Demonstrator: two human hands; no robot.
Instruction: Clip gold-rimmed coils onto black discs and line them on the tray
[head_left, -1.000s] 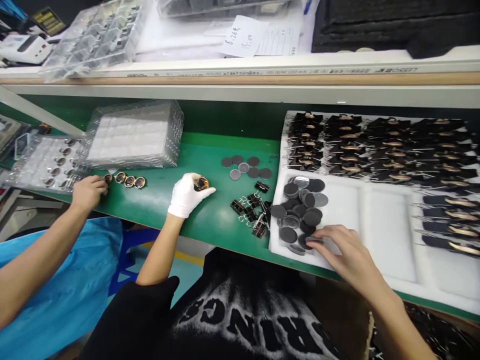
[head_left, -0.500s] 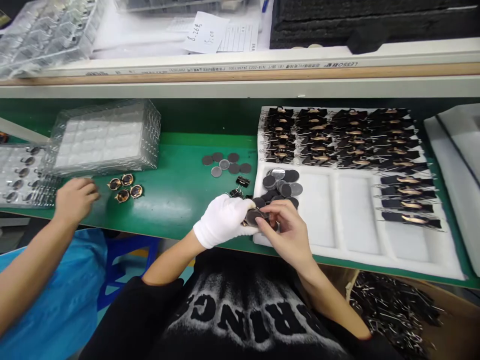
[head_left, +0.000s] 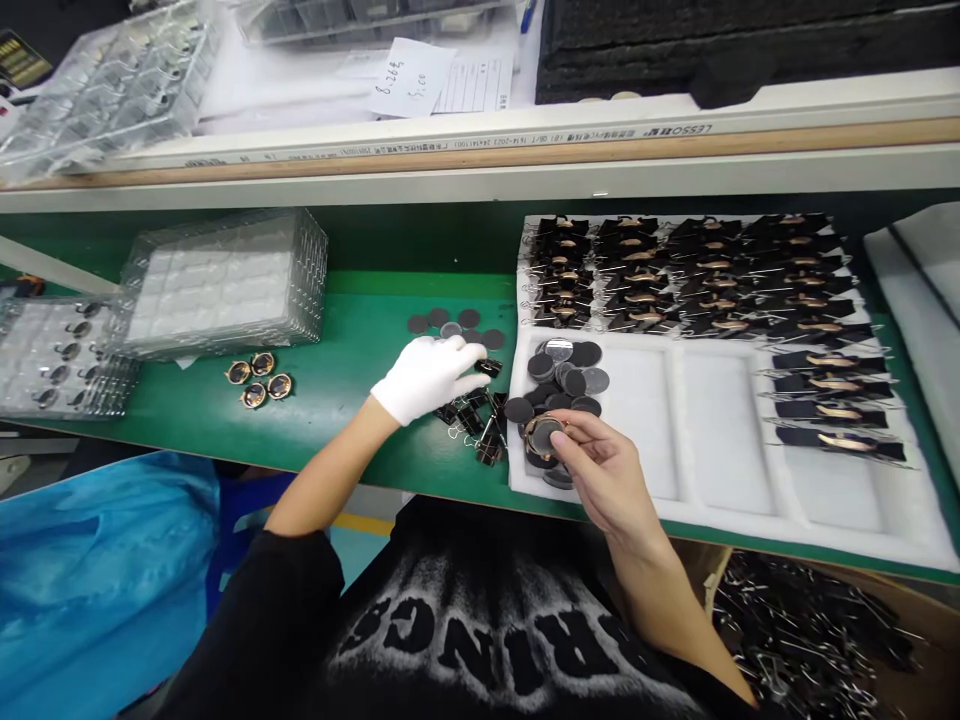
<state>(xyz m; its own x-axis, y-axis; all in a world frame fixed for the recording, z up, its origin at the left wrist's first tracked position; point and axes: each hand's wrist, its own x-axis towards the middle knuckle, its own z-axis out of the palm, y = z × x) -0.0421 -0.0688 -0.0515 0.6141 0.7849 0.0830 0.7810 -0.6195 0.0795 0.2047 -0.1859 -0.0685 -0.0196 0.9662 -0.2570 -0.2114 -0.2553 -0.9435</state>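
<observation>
Where the bench [head_left: 337, 385] runs farthest left of the white foam tray [head_left: 720, 440], a clear plastic tray [head_left: 28, 348] holds rows of small dark parts. Next, also left of the foam tray, comes a stack of clear trays [head_left: 217, 290], with four gold-rimmed pieces [head_left: 255, 394] lying near its front. Just left of the foam tray, the white-gloved left hand [head_left: 431, 380] has its thumb and fingers apart, on either side of a black binder clip [head_left: 489, 367]; whether they touch it, I cannot tell. Loose discs [head_left: 469, 318] lie behind that hand, other binder clips [head_left: 491, 440] in front. Over the foam tray's near left corner, the bare right hand [head_left: 611, 475] is clamped on a gold-rimmed piece with a dark disc [head_left: 546, 440] against it, above a pile of discs [head_left: 574, 382]. Clipped black pieces [head_left: 637, 275] fill the foam tray's back, and four more [head_left: 840, 412] its right compartment.
</observation>
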